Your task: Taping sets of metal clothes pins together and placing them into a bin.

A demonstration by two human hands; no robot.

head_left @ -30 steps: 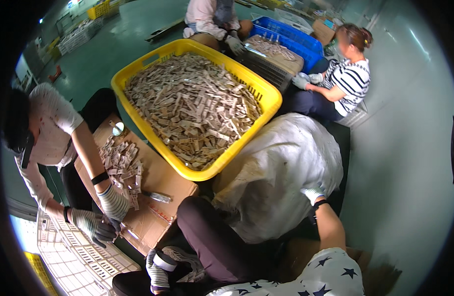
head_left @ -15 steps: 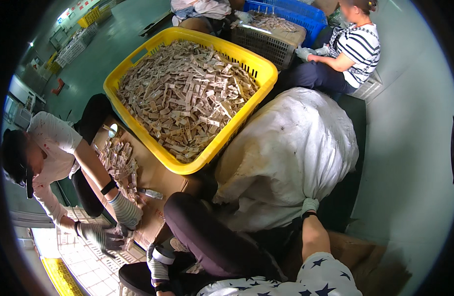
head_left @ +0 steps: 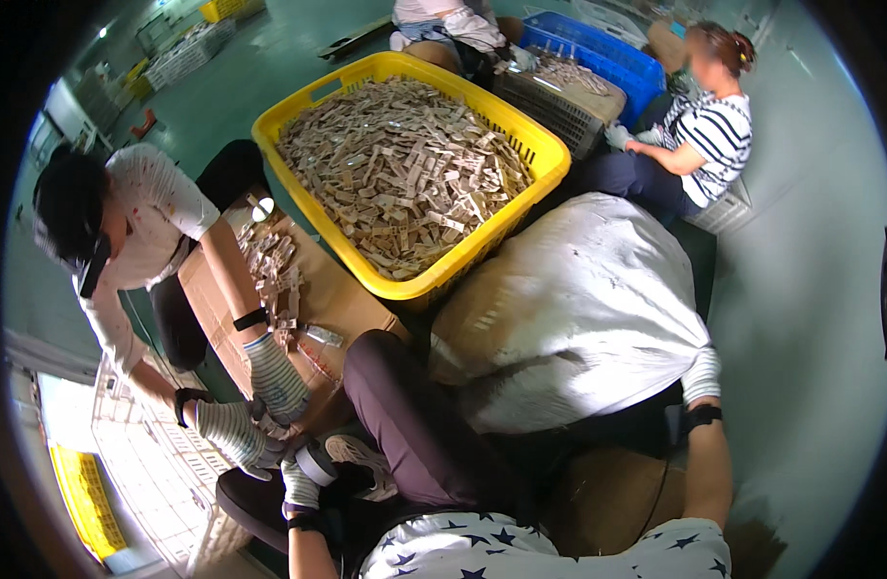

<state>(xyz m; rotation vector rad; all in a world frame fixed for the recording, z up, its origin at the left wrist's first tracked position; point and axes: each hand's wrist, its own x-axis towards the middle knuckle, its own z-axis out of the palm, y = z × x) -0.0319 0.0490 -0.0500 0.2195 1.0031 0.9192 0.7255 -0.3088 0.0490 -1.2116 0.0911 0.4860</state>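
The large white sack [head_left: 573,309] lies across the wearer's lap, bulging and creased. The right hand [head_left: 702,374], in a striped glove, rests on the sack's lower right edge; its fingers are tucked behind the cloth, so I cannot tell whether they grip or lie flat. Beyond the sack, up and to the left of that hand, stands a yellow crate [head_left: 520,135] heaped with small tan strips. A brown cardboard sheet [head_left: 332,304] lies left of the sack, carrying a small pile of the same strips. The left hand [head_left: 301,482], also gloved, sits low beside the wearer's raised knee, closed around a roll of tape [head_left: 318,463]. Just left of it, a co-worker's gloved hands [head_left: 255,410] work at the cardboard's near edge.
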